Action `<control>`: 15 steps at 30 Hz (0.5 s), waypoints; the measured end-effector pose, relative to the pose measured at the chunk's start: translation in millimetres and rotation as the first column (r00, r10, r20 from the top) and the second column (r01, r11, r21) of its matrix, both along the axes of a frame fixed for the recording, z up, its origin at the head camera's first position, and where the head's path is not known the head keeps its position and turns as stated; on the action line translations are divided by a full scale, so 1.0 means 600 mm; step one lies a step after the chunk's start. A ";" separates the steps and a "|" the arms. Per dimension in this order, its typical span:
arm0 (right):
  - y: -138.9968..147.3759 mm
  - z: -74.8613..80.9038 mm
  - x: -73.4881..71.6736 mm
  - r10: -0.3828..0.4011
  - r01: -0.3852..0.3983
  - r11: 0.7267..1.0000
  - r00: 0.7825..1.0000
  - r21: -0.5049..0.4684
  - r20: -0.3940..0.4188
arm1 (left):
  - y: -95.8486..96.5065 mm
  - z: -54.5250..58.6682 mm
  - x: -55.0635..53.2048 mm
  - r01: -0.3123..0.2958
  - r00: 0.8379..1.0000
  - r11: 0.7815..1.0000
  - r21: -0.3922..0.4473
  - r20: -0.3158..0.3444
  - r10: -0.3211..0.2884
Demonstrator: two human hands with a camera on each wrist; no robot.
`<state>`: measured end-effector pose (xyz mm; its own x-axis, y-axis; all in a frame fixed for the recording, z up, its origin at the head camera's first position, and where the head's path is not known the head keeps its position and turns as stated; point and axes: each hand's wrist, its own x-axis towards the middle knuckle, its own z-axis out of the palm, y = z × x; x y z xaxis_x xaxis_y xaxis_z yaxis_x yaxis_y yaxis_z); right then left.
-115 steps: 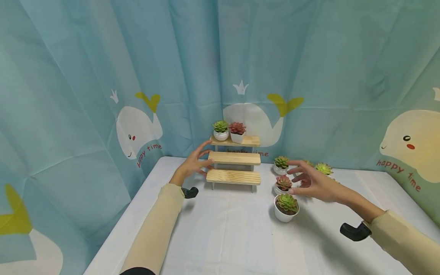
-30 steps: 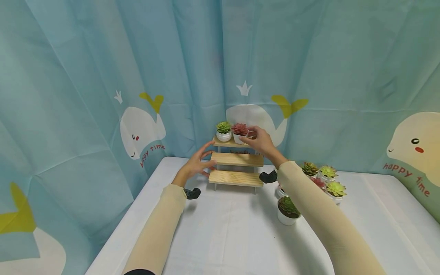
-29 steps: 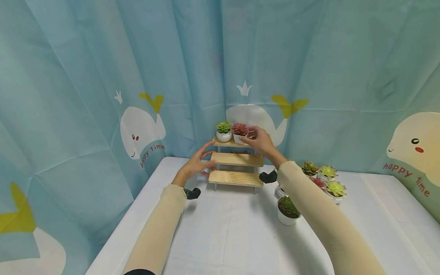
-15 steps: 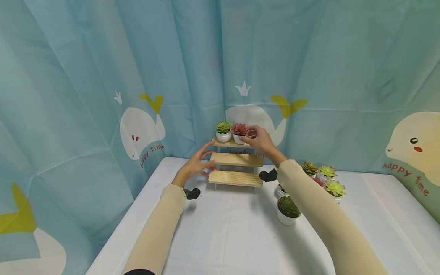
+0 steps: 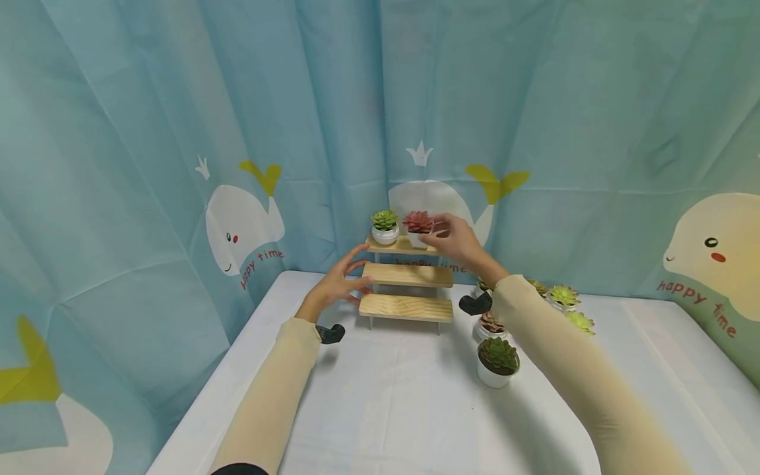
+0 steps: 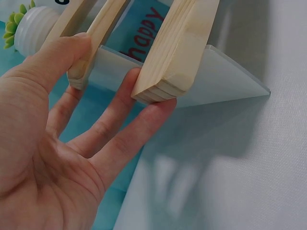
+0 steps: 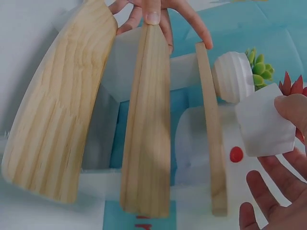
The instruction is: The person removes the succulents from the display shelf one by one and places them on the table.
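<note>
A three-tier wooden display stand (image 5: 407,275) has pale planks on clear side supports. My left hand (image 5: 335,287) holds its left end. In the left wrist view the thumb (image 6: 79,45) lies on the middle plank and two fingertips touch the end of the lowest plank. A red succulent (image 5: 418,221) in a white pot (image 7: 263,120) is pinched between thumb and fingers of my right hand (image 5: 460,241) at the top plank. In the right wrist view a narrow gap shows between this pot and the plank. A green succulent (image 5: 384,225) in a round white pot stands left of it.
Several potted succulents stand on the white table (image 5: 392,396) to the right, partly hidden by my right sleeve (image 5: 552,343). The nearest is a green succulent (image 5: 497,361) in a white pot. A blue curtain (image 5: 332,99) with printed whales hangs close behind the stand.
My right hand came from the plants on the right to the red succulent on the top plank. Within the last half second hand and pot shift slightly right. The left hand stays put.
</note>
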<state>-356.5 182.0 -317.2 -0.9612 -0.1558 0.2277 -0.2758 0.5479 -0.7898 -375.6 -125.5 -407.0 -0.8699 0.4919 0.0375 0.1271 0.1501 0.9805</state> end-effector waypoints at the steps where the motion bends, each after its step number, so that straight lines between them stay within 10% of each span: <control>1: 0.002 0.003 0.003 0.007 -0.007 1.000 1.000 -0.003 -0.002 | 0.000 0.000 0.000 -0.001 1.000 1.000 0.000 0.001 0.001; 15: 0.045 0.021 0.043 0.047 -0.046 0.998 0.999 0.035 -0.014 | 0.001 0.002 0.000 -0.016 1.000 1.000 -0.016 0.002 0.016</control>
<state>-330.9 208.8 -304.4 -0.9493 -0.2080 0.2356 -0.3131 0.5611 -0.7663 -375.9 -125.0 -405.8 -0.8776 0.4786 0.0276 0.1222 0.1677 0.9782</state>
